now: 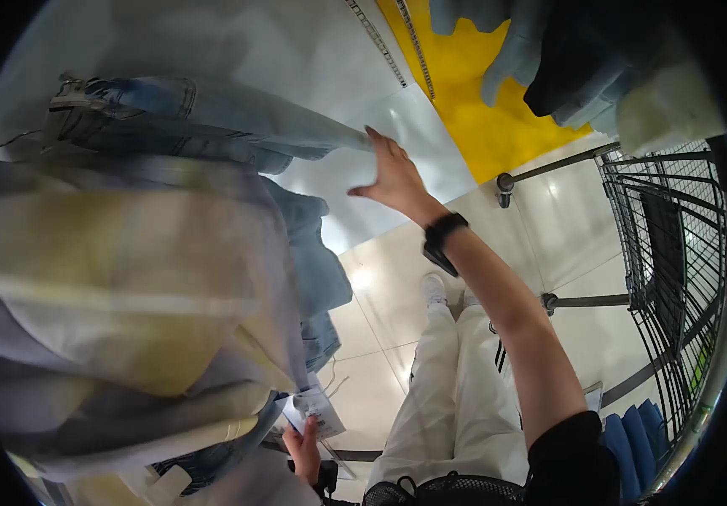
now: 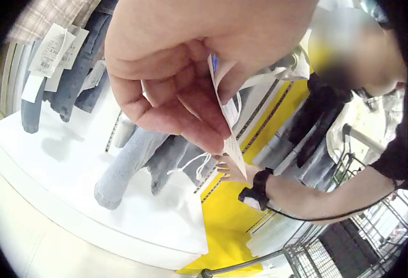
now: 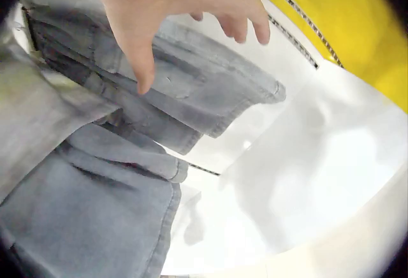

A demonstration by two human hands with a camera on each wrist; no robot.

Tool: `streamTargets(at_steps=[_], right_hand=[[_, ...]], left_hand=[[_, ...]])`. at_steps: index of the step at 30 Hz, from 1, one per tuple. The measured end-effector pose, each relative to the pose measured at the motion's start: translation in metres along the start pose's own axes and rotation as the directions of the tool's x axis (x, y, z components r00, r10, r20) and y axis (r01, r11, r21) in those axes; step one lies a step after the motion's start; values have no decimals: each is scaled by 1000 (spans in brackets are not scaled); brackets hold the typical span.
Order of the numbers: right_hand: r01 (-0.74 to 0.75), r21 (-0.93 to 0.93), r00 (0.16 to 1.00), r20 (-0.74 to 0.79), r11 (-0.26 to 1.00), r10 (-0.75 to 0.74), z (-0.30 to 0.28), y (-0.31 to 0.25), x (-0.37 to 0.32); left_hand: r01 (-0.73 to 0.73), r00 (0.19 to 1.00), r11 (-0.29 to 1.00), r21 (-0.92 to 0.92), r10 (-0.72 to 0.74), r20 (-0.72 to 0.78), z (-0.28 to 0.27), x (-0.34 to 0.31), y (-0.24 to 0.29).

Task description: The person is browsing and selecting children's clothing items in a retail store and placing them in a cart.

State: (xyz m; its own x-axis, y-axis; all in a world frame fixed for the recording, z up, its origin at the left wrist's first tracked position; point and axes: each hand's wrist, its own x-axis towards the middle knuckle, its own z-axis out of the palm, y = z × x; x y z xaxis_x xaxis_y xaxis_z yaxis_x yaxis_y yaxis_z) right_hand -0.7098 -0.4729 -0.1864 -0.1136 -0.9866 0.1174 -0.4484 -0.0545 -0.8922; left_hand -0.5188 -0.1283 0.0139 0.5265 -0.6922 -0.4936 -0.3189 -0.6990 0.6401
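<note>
Low in the head view, my left hand (image 1: 303,451) pinches a white paper price tag (image 1: 323,415) beside the hanging clothes. The left wrist view shows that tag (image 2: 231,135) nearly edge-on between thumb and fingers, with thin white strings near it. My right hand (image 1: 397,175) is stretched out, thumb spread from the fingers, near the leg end of light blue jeans (image 1: 254,114) on a hanger. From the right wrist, the hand (image 3: 191,1) appears over hanging denim (image 3: 178,74), nothing in its grasp. A blurred yellow-and-grey checked garment (image 1: 127,287) hangs in front of more denim (image 1: 313,253).
A black wire shopping cart (image 1: 675,244) stands to the right, with blue cloth (image 1: 633,438) by its lower end. Behind the clothes are white panels and a yellow panel (image 1: 532,135) with slotted metal strips. More garments (image 1: 582,59) hang at the upper right.
</note>
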Motion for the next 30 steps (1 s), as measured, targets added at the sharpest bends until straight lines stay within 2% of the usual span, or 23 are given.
streamTargets(at_steps=[1, 3, 5, 6, 7, 8, 9, 11, 12, 13, 15, 17, 19, 21, 22, 23, 24, 25, 27, 29, 30], right_hand=[[67, -39, 993, -93, 997, -70, 16, -2, 16], [123, -80, 974, -182, 989, -136, 19, -11, 23], [142, -21, 982, 128, 990, -138, 16, -23, 24], [296, -66, 954, 77, 953, -291, 20, -30, 7], [358, -276, 908, 324, 892, -264, 23, -41, -16], [471, -105, 875, 181, 876, -448, 24, -50, -43], [598, -79, 793, 204, 797, -575, 27, -60, -67], [636, -126, 741, 372, 761, -558, 11, -98, -105], [637, -91, 717, 435, 765, -545, 13, -106, -121], [633, -53, 689, 493, 773, -531, 16, -111, -135], [576, -21, 712, 503, 817, -489, 18, -119, -151], [526, 9, 727, 514, 850, -455, 20, -113, -151], [436, 6, 826, 393, 900, -403, 20, -88, -142], [181, -73, 925, 350, 981, -145, 12, -46, -117], [58, -72, 956, 291, 996, -34, -10, -37, -94], [-36, -161, 976, 204, 986, 69, -32, -34, -72], [34, -54, 999, -5, 998, -35, -40, -19, -56], [-31, -139, 999, -21, 990, 29, -54, -15, -38], [-198, -287, 980, -55, 937, 191, -76, -19, -9], [-93, -309, 976, -218, 946, 25, -86, -8, 11], [-63, -373, 964, -263, 926, -40, -91, -9, 19]], left_hand=[[-1, 1000, 1000, 1, 1, 2, -4, 5, -3], [38, 998, 999, -11, -38, -39, -10, 11, -12], [50, 997, 998, -26, -51, -60, -17, 15, -15], [47, 997, 999, -27, -49, -67, -19, 18, -14], [44, 997, 999, -31, -46, -70, -19, 22, -13], [-16, 997, 998, -57, 12, -79, -18, 26, -15], [-14, 997, 998, -64, 10, -76, -17, 31, -13], [-47, 999, 997, -67, 47, -6, -14, 37, -9], [-47, 999, 997, -63, 47, -3, -15, 39, -10], [-47, 999, 998, -35, 47, 15, -17, 42, -13], [-51, 998, 999, 3, 51, 40, -21, 49, -19], [-34, 999, 999, 15, 35, -37, -24, 50, -26], [-13, 1000, 1000, 14, 13, -16, -28, 51, -18], [-6, 995, 995, 102, 16, -96, -39, 50, -23], [-8, 994, 994, 106, 20, -105, -44, 49, -26], [-1, 992, 997, 76, 11, -129, -46, 49, -30], [0, 988, 999, 44, 6, -157, -50, 50, -34], [-14, 985, 999, 41, 21, -171, -56, 51, -45], [-79, 987, 984, 162, 100, -128, -65, 53, -64], [-100, 984, 974, 203, 126, -123, -76, 56, -76], [-91, 991, 989, 114, 102, -92, -87, 59, -93]])
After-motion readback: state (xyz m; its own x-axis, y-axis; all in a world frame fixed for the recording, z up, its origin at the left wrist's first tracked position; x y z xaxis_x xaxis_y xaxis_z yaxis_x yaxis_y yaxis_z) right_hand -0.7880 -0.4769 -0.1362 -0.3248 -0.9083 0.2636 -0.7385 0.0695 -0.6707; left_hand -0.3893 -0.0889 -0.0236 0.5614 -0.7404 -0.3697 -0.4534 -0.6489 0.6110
